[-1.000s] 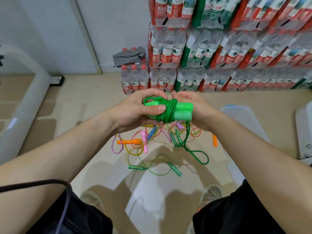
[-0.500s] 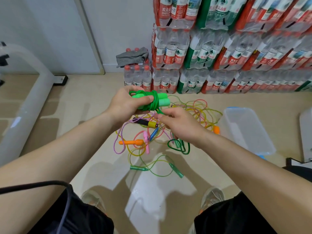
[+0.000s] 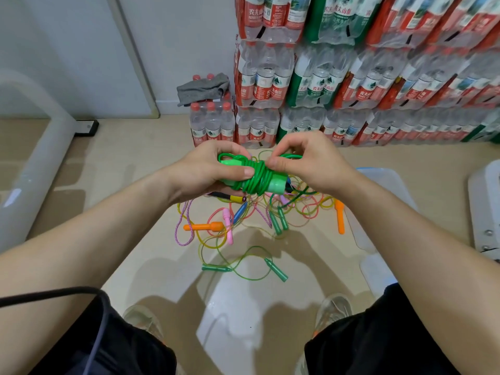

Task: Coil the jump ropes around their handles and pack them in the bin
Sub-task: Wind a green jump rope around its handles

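My left hand [image 3: 208, 171] grips the two bright green handles of a green jump rope [image 3: 257, 180], most of whose cord is wound round them. My right hand [image 3: 308, 163] pinches the cord at the top of the coil; a short loose loop shows behind its fingers. On the floor below lies a tangle of other jump ropes [image 3: 243, 220] with orange, pink, blue and dark green handles. One green-handled rope [image 3: 243, 266] lies apart, nearer my feet. The clear plastic bin [image 3: 389, 185] stands on the floor to the right, partly hidden by my right forearm.
Stacked packs of bottled water [image 3: 351, 77] form a wall behind the ropes, with a grey cloth [image 3: 203, 87] on a low pack. A white curved frame [image 3: 40, 147] stands at the left. A white lid or panel [image 3: 484, 207] lies at the far right. My shoes [image 3: 335, 309] are near the bottom.
My right hand has come back up from the floor ropes to the top of the coil, pinching the cord. The loose green tail that hung down is now taken up at the bundle.
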The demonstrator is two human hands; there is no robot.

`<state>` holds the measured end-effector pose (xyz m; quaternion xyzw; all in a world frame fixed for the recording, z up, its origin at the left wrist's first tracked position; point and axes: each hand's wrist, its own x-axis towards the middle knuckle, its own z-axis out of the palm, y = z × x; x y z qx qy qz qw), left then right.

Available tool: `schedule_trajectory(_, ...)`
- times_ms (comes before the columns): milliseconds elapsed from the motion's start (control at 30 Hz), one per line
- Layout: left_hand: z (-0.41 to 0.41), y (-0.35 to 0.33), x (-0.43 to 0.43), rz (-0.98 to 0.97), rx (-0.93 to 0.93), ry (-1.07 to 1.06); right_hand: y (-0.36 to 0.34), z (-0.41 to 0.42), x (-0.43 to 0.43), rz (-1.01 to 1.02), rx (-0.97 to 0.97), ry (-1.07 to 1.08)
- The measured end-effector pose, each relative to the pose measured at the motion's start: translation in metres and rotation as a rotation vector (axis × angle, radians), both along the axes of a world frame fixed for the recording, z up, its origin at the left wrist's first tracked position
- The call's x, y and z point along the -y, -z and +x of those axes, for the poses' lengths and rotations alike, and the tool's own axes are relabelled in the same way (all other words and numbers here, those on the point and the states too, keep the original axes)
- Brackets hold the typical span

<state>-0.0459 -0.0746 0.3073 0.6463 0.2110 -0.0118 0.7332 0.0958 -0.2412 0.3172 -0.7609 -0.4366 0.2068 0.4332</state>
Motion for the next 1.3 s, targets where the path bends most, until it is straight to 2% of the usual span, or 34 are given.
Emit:
schedule_trajectory(67,-0.001,-0.002,-0.002,-0.085,0.034,0.014,0.006,-0.002,-0.001,0.050,-0.190,0.011)
schedule_trajectory(200,-0.008,-0.005,-0.001,-0.241,0.125,0.042,0.017,-0.009,-0.005,0.126,-0.809,0.031)
schedule_trajectory(300,-0.012,-0.008,0.000,-0.338,0.183,0.054,0.019,-0.014,-0.008,0.121,-1.008,0.035)
schedule_trajectory(467,-0.011,-0.001,-0.005,-0.394,0.193,-0.115,0.024,-0.029,-0.017,0.124,-0.989,0.136)
schedule_trajectory(567,-0.011,0.001,-0.005,-0.365,0.196,-0.180,0.026,-0.032,-0.018,0.082,-0.845,0.143)
schedule_trajectory(700,-0.010,0.003,-0.007,-0.191,0.163,-0.264,0.027,-0.027,-0.014,-0.041,-0.614,0.150)
schedule_trajectory(800,-0.010,0.002,-0.010,-0.020,0.133,-0.163,0.024,-0.019,-0.009,-0.165,-0.561,0.163)
schedule_trajectory(933,-0.010,0.000,-0.011,0.077,0.122,-0.076,0.017,-0.006,-0.002,-0.315,-0.639,0.178)
schedule_trajectory(1100,-0.010,0.003,-0.010,0.163,0.108,-0.040,0.015,-0.005,0.002,-0.333,-0.825,0.147)
schedule_trajectory(1300,-0.007,0.002,-0.019,0.369,0.048,-0.012,0.004,0.006,0.007,-0.390,-0.890,0.059)
